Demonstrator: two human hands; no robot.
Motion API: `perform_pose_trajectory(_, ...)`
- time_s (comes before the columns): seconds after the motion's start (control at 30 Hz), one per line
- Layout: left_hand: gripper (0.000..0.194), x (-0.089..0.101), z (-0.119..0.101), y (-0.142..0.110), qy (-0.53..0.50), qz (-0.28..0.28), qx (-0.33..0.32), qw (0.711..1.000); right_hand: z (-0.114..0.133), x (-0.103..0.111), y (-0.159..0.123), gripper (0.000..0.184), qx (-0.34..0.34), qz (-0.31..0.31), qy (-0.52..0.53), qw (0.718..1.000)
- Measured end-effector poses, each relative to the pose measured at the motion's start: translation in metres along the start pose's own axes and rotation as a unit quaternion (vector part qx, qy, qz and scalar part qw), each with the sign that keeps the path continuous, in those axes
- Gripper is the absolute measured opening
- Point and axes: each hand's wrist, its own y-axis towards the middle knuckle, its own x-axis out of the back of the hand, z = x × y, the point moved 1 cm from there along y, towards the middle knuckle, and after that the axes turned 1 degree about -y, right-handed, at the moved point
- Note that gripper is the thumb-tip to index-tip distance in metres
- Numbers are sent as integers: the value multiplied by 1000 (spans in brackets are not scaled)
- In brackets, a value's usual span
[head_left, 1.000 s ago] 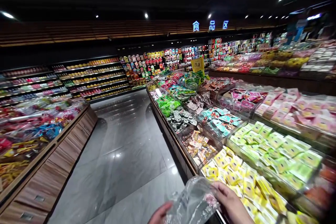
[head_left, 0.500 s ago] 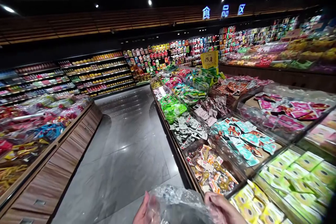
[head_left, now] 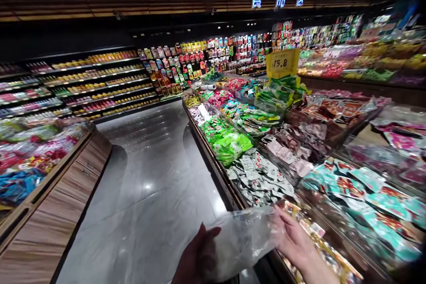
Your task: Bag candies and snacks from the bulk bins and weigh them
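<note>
A clear plastic bag (head_left: 244, 237) stretches between my two hands at the bottom of the view. My left hand (head_left: 195, 255), in shadow, grips its left side, with the thumb showing on top. The bag's right edge is pinched in my right hand (head_left: 296, 239), whose fingers are partly hidden by the plastic. Just beyond my right hand are bins of small packets: silver-and-black packets (head_left: 261, 177), orange-and-gold packets (head_left: 319, 235) and turquoise packets (head_left: 369, 199). No contents can be made out in the bag.
The snack counter (head_left: 213, 159) runs forward on the right, with green packets (head_left: 229, 140) and a yellow price sign (head_left: 282, 63). A wood-fronted counter (head_left: 73, 186) stands left of the grey aisle floor (head_left: 143, 199). Stocked shelves (head_left: 100, 82) line the back wall.
The view has moved forward along the counter. The bag and both hands have risen in view; the bag is drawn out sideways, and my right hand has come nearer the bins.
</note>
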Motion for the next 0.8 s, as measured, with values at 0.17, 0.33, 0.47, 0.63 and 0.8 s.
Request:
perform_pose_trajectory(0.17, 37, 4, -103, 42, -88, 63, 10, 994, -14, -52, 101, 17, 27, -93, -76, 992)
perform_pose_trajectory(0.33, 38, -5, -179, 82, -99, 114, 0, 989, -1, -79, 191, 26, 122, -129, -227, 958)
perform_pose_trajectory(0.47, 39, -10, -230, 107, -110, 148, -10, 983, 37, -82, 269, 34, 213, -149, -564, 784)
perform_pose_trajectory(0.63, 34, -15, -285, 143, -139, 144, -16, 980, 106, -87, 370, 34, 286, -156, -849, 417)
perform_pose_trajectory(0.8, 35, -48, -340, 188, -162, 95, -12, 982, 153, -78, 453, 54, 214, -75, -953, 202)
